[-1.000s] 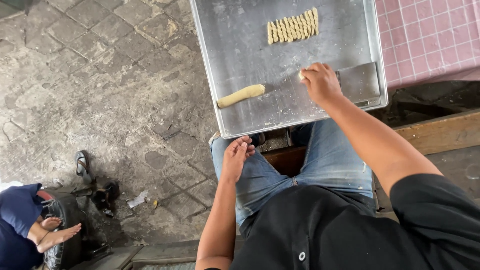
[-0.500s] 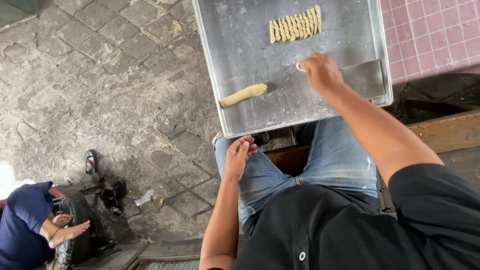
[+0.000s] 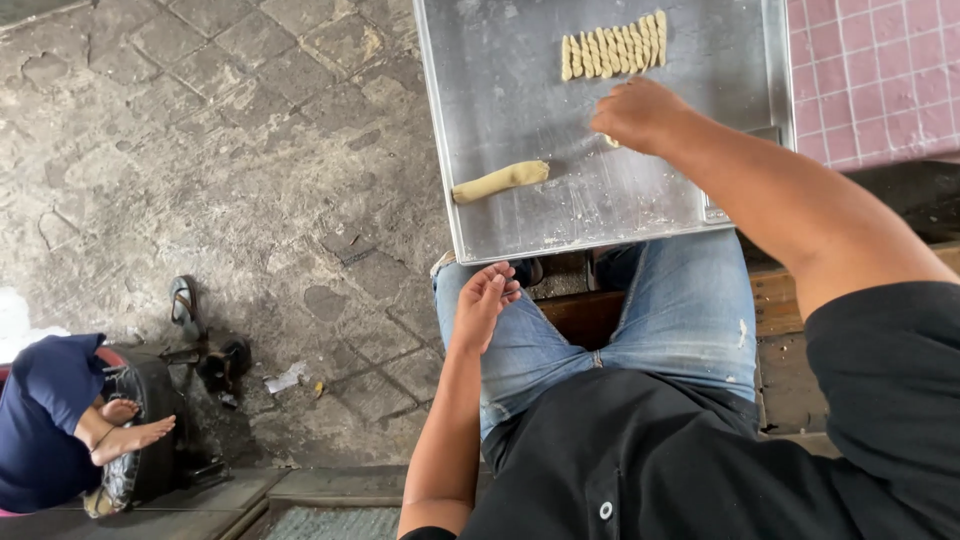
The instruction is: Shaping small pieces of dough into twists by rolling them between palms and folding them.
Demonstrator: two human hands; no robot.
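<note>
A large metal tray (image 3: 500,80) lies in front of my knees. On it, a row of several thin cut dough sticks (image 3: 612,47) lines the far side, and a thicker rolled dough log (image 3: 500,182) lies near the front left. My right hand (image 3: 640,113) hovers over the tray's middle, fingers curled around a small piece of dough (image 3: 611,141) that peeks out below it. My left hand (image 3: 484,300) rests on my left knee, fingers loosely bent, holding nothing.
Grey stone paving (image 3: 200,150) spreads to the left. A sandal (image 3: 183,300) lies on it. Another person in a blue top sits at the lower left, bare feet (image 3: 125,428) showing. Pink tiled surface (image 3: 870,70) borders the tray on the right.
My right hand has moved from the tray's right side toward its middle, nearer the row of dough sticks. My left hand stays on my knee. The view shifted slightly.
</note>
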